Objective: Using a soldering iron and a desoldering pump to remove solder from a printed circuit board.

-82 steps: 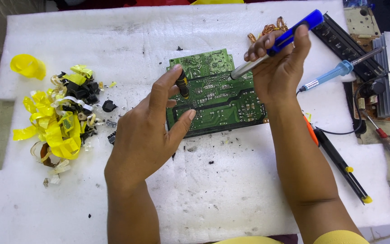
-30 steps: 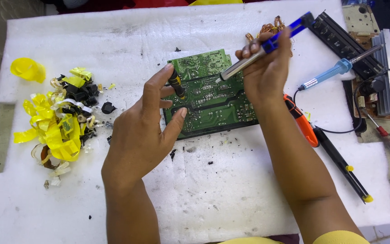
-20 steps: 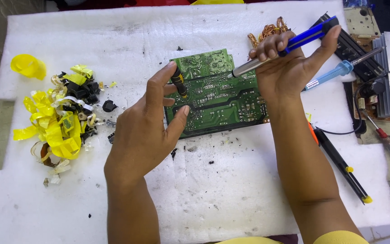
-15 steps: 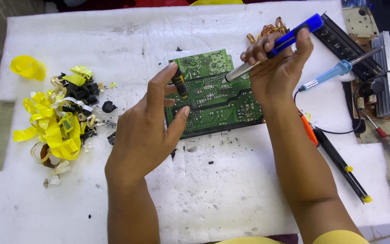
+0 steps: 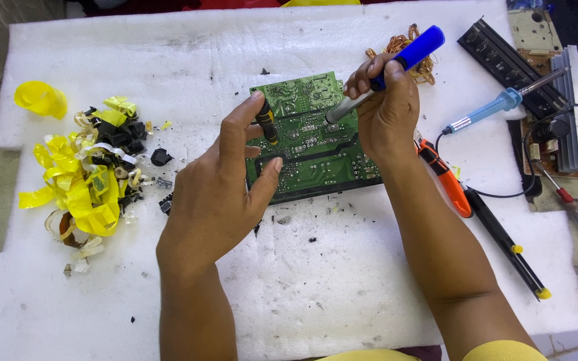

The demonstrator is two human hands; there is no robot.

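Observation:
A green circuit board [image 5: 316, 144] lies solder side up on the white foam sheet [image 5: 302, 281]. My left hand [image 5: 219, 194] rests on the board's left part and pinches a small black-and-yellow tool [image 5: 267, 124] between thumb and fingers, its end on the board. My right hand [image 5: 386, 113] grips a blue-handled tool with a grey metal tip [image 5: 396, 67]; the tip touches the board's upper middle.
A heap of yellow tape scraps and black parts [image 5: 88, 174] lies at the left. A tangle of copper wire [image 5: 413, 57], a light-blue soldering iron [image 5: 496, 107], an orange-handled tool [image 5: 444, 177], a black-and-yellow pen-like tool [image 5: 506, 244] and another board with a heat sink [image 5: 560, 113] lie at the right.
My right hand swung the blue-handled tool up off the board and back; its tip is down on the board's upper middle again. My left hand stayed in place.

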